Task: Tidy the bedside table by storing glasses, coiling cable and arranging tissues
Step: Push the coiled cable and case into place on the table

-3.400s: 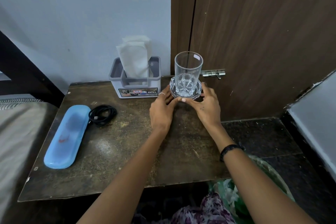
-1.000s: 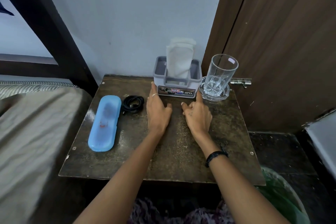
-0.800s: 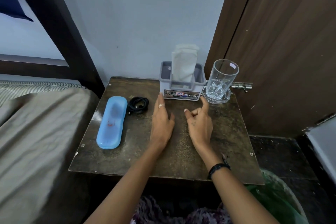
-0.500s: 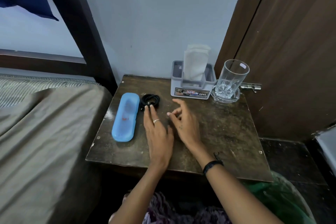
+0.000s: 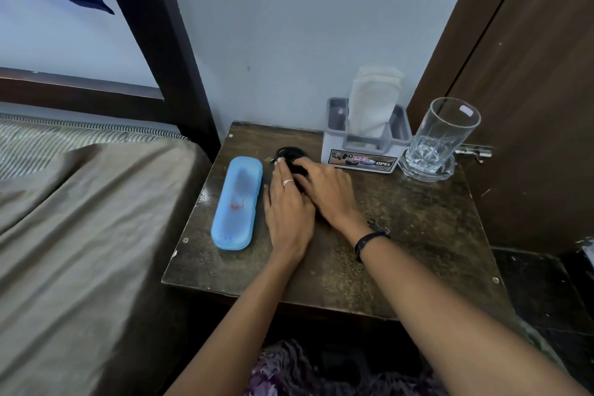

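Observation:
A coiled black cable (image 5: pixel 290 151) lies on the dark wooden bedside table (image 5: pixel 414 235), mostly hidden under my fingers. My right hand (image 5: pixel 329 194) lies over the coil with its fingers curled on it. My left hand (image 5: pixel 287 207) rests flat beside it, fingertips touching the coil's left edge. The shut blue glasses case (image 5: pixel 237 202) lies lengthwise just left of my left hand. At the back stands a grey tissue holder (image 5: pixel 363 156) with white tissues (image 5: pixel 373 103) upright in it.
An empty drinking glass (image 5: pixel 445 133) stands on a glass coaster (image 5: pixel 445 175) at the table's back right corner, next to a brown door (image 5: pixel 530 90) with a metal latch. A bed with a brown sheet (image 5: pixel 80 235) borders the table's left side.
Both hands left the glass and coaster, passed the tissue holder and moved left onto the black cable. My head turned left, so the table sits further right in view.

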Demonstrator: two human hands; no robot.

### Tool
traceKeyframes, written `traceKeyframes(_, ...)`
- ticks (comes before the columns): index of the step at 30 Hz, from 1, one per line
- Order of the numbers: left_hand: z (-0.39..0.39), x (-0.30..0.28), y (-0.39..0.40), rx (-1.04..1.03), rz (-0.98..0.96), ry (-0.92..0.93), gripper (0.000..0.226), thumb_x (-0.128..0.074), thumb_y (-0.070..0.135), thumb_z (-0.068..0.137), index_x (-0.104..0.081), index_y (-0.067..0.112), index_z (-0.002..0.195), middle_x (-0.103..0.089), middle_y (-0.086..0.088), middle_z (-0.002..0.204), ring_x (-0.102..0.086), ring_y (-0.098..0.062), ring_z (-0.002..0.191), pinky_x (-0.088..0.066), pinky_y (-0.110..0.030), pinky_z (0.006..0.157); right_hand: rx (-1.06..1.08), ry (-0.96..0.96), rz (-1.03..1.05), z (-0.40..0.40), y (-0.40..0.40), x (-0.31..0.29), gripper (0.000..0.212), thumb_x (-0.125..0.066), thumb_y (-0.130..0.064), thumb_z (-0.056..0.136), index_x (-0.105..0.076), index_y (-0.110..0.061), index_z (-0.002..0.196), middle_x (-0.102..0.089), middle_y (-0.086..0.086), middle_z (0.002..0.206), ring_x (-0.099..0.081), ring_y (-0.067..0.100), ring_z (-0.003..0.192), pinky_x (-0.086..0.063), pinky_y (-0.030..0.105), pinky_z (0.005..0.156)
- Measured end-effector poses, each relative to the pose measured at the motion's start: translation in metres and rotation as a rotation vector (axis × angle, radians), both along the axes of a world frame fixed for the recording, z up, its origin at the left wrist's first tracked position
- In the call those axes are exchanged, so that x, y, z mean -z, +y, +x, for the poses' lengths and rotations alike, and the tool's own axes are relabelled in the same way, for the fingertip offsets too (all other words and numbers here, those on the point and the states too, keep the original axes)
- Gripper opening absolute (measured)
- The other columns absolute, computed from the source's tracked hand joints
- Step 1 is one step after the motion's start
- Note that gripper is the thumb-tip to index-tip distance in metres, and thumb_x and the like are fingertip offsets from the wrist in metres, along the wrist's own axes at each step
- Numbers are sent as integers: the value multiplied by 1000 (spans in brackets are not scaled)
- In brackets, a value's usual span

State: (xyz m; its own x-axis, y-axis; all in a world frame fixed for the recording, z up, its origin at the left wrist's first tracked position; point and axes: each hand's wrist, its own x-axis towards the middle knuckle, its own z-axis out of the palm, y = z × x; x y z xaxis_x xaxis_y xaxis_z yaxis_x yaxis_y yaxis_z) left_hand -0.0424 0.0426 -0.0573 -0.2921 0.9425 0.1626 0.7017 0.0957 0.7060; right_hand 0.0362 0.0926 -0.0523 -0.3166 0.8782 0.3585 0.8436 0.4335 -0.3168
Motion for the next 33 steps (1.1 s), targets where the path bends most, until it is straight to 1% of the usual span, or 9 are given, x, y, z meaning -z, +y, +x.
traceKeyframes(5,-1,-2,25,74,-63,81,64,-34,12,92,-5,13,149,-16,-1,157,-10,-13,145,-1,-37,117,100,0,3,0,18,2,28,-48,-33,94,-55,-20,117,-71,11,98,-66,34,86,-51,40,71)
traceKeyframes(12,1,1,39,117,-117,213,57,-26,19,97,0,14,148,-11,2,158,-7,-12,145,2,-41,116,161,-33,4,-2,28,-2,30,-43,-33,96,-57,-17,117,-71,16,95,-66,38,87,-49,42,74)
traceKeyframes(18,-2,2,26,183,-42,202,61,-28,8,94,0,10,148,-7,-3,158,-4,-13,146,0,-35,117,104,35,-18,-1,8,-3,40,-40,-27,97,-39,-19,136,-70,12,95,-67,31,81,-53,43,71)
traceKeyframes(21,-1,-7,-3,308,-12,144,58,-30,2,94,-7,5,147,-14,-10,157,-8,-18,146,-9,-31,119,49,76,-72,2,-16,-2,45,-41,-15,95,-34,-21,139,-69,11,95,-66,29,83,-52,42,72)
traceKeyframes(23,-7,-13,-25,365,-35,192,57,-31,-1,92,-13,3,146,-19,-12,155,-11,-20,145,-15,-30,116,-1,151,-119,3,-34,-2,49,-45,-8,91,-39,-24,137,-70,8,96,-66,27,85,-50,37,69)
traceKeyframes(25,-18,-16,-42,373,45,305,53,-32,0,87,-31,0,141,-39,-15,146,-30,-22,140,-26,-32,113,-41,249,-202,1,-48,-3,56,-49,-7,85,-41,-29,136,-71,5,97,-66,24,87,-51,36,69)
traceKeyframes(27,-31,-14,-53,395,114,446,52,-32,5,78,-54,-2,124,-60,-15,126,-52,-27,124,-34,-41,105,-77,343,-316,-4,-60,-4,63,-49,-14,78,-37,-33,138,-70,4,105,-65,24,95,-51,39,79)
traceKeyframes(29,-43,-12,-62,392,155,548,53,-32,5,73,-60,0,117,-64,-12,121,-55,-30,120,-31,-43,109,-107,413,-384,-13,-68,-4,71,-46,-19,72,-33,-32,141,-66,5,115,-61,24,106,-46,42,92)
traceKeyframes(33,-63,-16,-77,303,141,519,59,-29,3,69,-59,3,120,-58,-15,128,-45,-32,129,-20,-44,108,-137,489,-499,-35,-82,-8,79,-52,-35,69,-28,-29,144,-59,-2,130,-53,17,122,-35,44,106)
